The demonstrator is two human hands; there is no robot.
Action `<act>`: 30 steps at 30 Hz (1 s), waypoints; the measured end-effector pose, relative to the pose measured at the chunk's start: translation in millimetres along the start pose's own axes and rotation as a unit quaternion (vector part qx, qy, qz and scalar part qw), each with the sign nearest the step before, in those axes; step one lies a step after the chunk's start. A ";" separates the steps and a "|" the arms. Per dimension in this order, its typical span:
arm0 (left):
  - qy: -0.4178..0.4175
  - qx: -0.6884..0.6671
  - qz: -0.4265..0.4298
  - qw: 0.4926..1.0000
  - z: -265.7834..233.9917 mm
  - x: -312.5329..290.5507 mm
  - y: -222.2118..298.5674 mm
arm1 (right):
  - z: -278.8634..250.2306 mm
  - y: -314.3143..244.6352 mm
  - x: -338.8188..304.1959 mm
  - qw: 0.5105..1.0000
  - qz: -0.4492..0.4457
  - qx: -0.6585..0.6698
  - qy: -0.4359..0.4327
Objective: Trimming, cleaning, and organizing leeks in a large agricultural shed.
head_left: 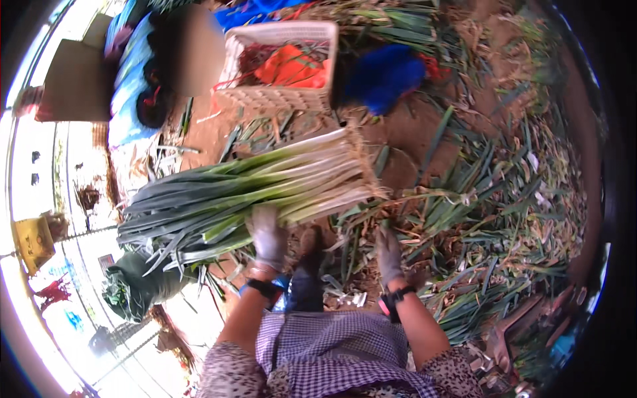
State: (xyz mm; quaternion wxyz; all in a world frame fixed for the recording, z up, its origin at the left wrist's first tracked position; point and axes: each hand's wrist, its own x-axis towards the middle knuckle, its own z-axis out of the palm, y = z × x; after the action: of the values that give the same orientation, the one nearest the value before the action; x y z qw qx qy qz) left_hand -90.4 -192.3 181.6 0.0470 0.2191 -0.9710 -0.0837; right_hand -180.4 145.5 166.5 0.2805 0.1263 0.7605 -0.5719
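A large bundle of long green onions lies across the space in front of me. Its dark green leaves point left and its white stems and roots right. My left hand, in a pale glove, touches the near edge of the bundle at mid-length; its fingers look stretched out and slightly blurred against the stalks. Apart from the bundle, my right hand, also gloved, is below the root end, above loose leaf scraps. Its fingers point forward, outstretched, and I see nothing held firmly in them.
Behind the bundle stands a pale plastic crate with orange-red material inside. A blue cloth-like thing lies beside it. Leaf trimmings cover the ground on the right. At left are a dark green sack and a cardboard box.
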 end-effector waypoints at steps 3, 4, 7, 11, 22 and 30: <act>0.026 0.127 -0.047 0.990 -49.7 81.4 -144.0 | 133.0 -41.5 68.5 0.883 -0.294 -0.356 0.083; 0.023 0.158 -0.066 0.985 -61.9 95.8 -179.0 | 174.3 -66.5 81.7 0.874 -0.341 -0.340 0.071; 0.012 0.147 -0.102 0.984 -70.0 110.1 -252.1 | 273.7 -98.6 120.1 0.842 -0.380 -0.381 0.049; -0.030 0.204 -0.127 0.970 -31.9 97.5 -271.2 | 341.4 -96.3 170.2 0.819 -0.373 -0.430 0.073; -0.075 0.163 -0.170 0.969 -20.8 115.8 -276.9 | 379.0 -81.0 215.0 0.804 -0.304 -0.510 0.028; -0.116 0.152 -0.180 0.965 -30.9 129.9 -269.0 | 381.6 -87.0 225.6 0.819 -0.306 -0.485 0.033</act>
State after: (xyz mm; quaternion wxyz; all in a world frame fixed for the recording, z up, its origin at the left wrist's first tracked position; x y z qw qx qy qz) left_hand -91.0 -492.4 169.8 -0.1160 0.3838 -0.9155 0.0330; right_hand -300.2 -269.8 35.2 0.0906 -0.2464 0.9478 -0.1812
